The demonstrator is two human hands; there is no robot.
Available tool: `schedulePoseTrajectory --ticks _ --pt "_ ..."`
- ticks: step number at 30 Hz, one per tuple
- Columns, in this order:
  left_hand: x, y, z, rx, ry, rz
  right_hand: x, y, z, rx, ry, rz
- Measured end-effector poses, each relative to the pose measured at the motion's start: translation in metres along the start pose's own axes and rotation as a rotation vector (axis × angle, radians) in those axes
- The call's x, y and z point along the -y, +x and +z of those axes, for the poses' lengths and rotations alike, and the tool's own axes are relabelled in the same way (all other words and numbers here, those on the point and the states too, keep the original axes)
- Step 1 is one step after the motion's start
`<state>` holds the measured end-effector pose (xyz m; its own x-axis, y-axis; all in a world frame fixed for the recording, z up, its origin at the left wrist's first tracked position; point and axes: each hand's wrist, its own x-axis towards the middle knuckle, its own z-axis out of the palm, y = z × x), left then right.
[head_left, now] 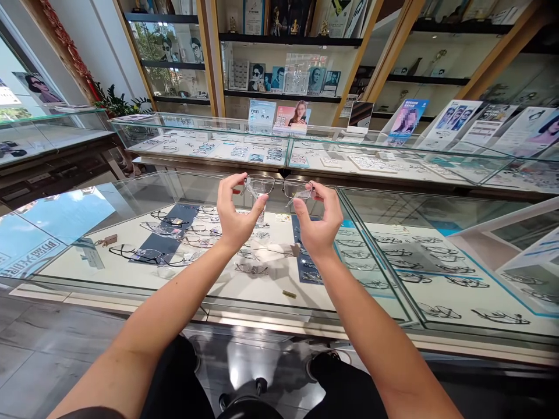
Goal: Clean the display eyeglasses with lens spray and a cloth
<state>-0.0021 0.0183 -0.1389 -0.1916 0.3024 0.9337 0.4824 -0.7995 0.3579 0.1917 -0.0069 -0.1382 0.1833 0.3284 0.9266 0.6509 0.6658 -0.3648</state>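
A pair of thin-rimmed eyeglasses [292, 188] is held up level above the glass display counter [144, 285]. My left hand [237, 212] grips its left end between thumb and fingers. At the right end, my right hand [321, 220] pinches the frame the same way. Both lenses are clear, and the bridge lies midway between my hands. Beneath them, several eyeglasses [251, 269] are spread over the pale counter surface. A dark-framed pair [140, 254] lies farther left, near a dark blue card.
A second glass case [323, 160] with eyewear runs across behind. Advertising cards [408, 119] stand on it. Shelves [288, 41] line the back wall. On the right, a white slanted stand [506, 238] rises from the counter. A small gold-coloured bar [289, 294] lies near the front edge.
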Motion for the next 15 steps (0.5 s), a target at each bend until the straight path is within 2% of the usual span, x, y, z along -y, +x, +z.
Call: schedulePoseTrajectory --ticks 10,15 --pt "0.0013 0.0011 -0.0004 -0.013 0.036 -0.023 -0.0029 -0.0009 0.0002 0.018 0.025 0.008" --pt "0.0015 0.0013 -0.0001 -0.021 0.027 -0.018 -0.0023 0.0000 0.0000 -0.006 0.003 -0.056"
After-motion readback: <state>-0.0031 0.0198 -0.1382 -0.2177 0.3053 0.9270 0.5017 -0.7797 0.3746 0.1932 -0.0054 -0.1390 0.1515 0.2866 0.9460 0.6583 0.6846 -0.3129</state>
